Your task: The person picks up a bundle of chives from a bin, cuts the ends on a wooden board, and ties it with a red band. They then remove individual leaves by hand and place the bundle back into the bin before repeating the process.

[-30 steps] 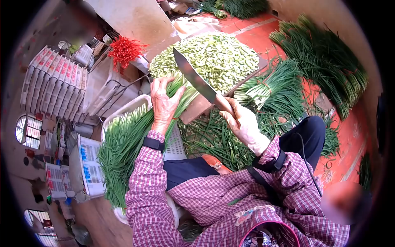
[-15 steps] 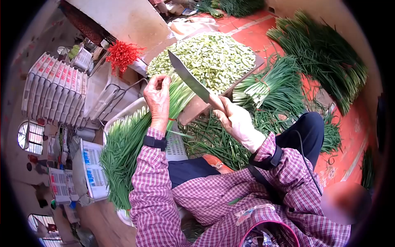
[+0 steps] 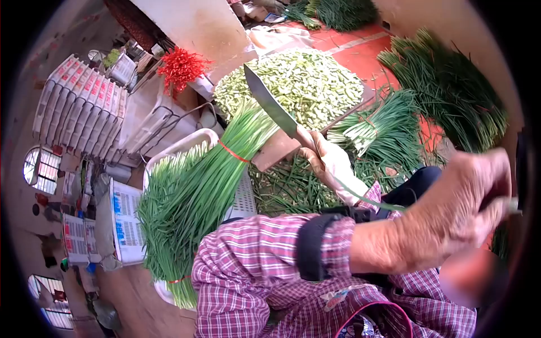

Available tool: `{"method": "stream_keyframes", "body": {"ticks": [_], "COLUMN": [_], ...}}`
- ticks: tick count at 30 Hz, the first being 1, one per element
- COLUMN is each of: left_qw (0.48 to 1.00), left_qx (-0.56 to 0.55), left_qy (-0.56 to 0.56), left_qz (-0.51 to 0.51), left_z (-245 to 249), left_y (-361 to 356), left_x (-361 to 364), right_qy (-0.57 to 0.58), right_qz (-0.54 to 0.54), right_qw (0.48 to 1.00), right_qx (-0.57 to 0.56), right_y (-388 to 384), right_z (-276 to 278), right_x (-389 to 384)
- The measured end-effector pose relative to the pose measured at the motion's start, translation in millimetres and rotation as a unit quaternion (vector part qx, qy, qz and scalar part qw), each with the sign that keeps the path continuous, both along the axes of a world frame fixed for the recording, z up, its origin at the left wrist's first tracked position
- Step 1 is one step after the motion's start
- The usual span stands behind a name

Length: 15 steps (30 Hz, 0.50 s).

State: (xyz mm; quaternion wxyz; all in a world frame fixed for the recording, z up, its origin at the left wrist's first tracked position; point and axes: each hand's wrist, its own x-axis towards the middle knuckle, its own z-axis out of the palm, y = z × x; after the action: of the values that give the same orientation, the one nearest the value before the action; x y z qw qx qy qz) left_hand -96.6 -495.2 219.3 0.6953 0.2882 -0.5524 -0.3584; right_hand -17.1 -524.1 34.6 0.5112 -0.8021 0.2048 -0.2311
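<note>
My right hand (image 3: 332, 166), in a pale glove, grips the wooden handle of a large knife (image 3: 271, 104), its blade pointing up and left. My left hand (image 3: 456, 211) reaches across to the far right, fingers closed in a pinch on a thin green stalk (image 3: 375, 203); a pale tip shows beyond the fingers. A bundle of green stalks (image 3: 217, 169), tied with a red band, lies across a white plastic basket (image 3: 211, 135) holding more stalks. Beyond the blade, a heap of chopped pale-green pieces (image 3: 315, 84) rests on a board (image 3: 279, 149).
Loose green trimmings (image 3: 282, 188) cover the floor before me. Tied bunches (image 3: 389, 127) and a larger leafy pile (image 3: 445, 90) lie to the right. Stacked white crates (image 3: 81, 107) and a bunch of red ties (image 3: 181, 69) are at left.
My left hand has left the top of the bundle and swung far right with a stalk. The red band on the bundle now shows. My right hand still holds the knife.
</note>
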Motion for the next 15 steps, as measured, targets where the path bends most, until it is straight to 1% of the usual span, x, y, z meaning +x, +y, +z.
{"method": "stream_keyframes", "body": {"ticks": [1,2,3,4,5,6,7,8,9,11,12,13,14,15], "left_qw": [0.983,0.990,0.983,0.957,0.905,0.876,0.785,0.684,0.599,0.507,0.507,0.474,0.441,0.443], "left_qx": [0.106,0.034,0.054,-0.038,-0.014,0.049,0.102,0.162,0.190,0.289,0.287,0.324,0.359,0.356], "left_qy": [0.027,-0.126,-0.155,-0.267,-0.379,-0.395,-0.451,-0.496,-0.541,-0.589,-0.590,-0.603,-0.615,-0.617], "left_qz": [-0.146,-0.047,-0.087,0.110,0.192,0.271,0.411,0.510,0.559,0.559,0.559,0.554,0.547,0.544], "left_z": [-11,-41,-35,-45,-35,-34,-41,-57,-83,-134,-149,-158,-166,-162], "left_y": [8,16,16,35,47,56,64,67,73,80,81,79,78,74], "left_x": [-15,-32,-29,-3,33,72,112,152,192,247,258,263,270,275], "right_qy": [-0.027,-0.025,-0.026,-0.043,-0.059,-0.162,-0.255,-0.166,-0.065,-0.082,-0.076,-0.070,-0.061,-0.063], "right_qz": [0.001,0.000,0.000,-0.006,-0.016,0.060,0.134,0.070,0.002,-0.004,0.018,0.038,0.026,0.003], "right_qw": [1.000,0.997,0.997,0.991,0.983,0.981,0.900,0.977,0.993,0.991,0.995,0.997,0.998,0.995], "right_qx": [0.000,-0.075,-0.076,-0.125,-0.170,0.083,0.326,0.116,-0.101,-0.107,-0.061,-0.014,-0.024,-0.081], "right_y": [-1,-3,-5,-8,-10,-8,-6,-7,-9,-11,-14,-19,-25,-29], "right_z": [-3,-3,-5,-12,-20,-32,-39,-22,-6,-7,-3,0,0,14], "right_x": [-1,-2,-1,2,6,13,19,14,9,13,14,14,13,6]}}
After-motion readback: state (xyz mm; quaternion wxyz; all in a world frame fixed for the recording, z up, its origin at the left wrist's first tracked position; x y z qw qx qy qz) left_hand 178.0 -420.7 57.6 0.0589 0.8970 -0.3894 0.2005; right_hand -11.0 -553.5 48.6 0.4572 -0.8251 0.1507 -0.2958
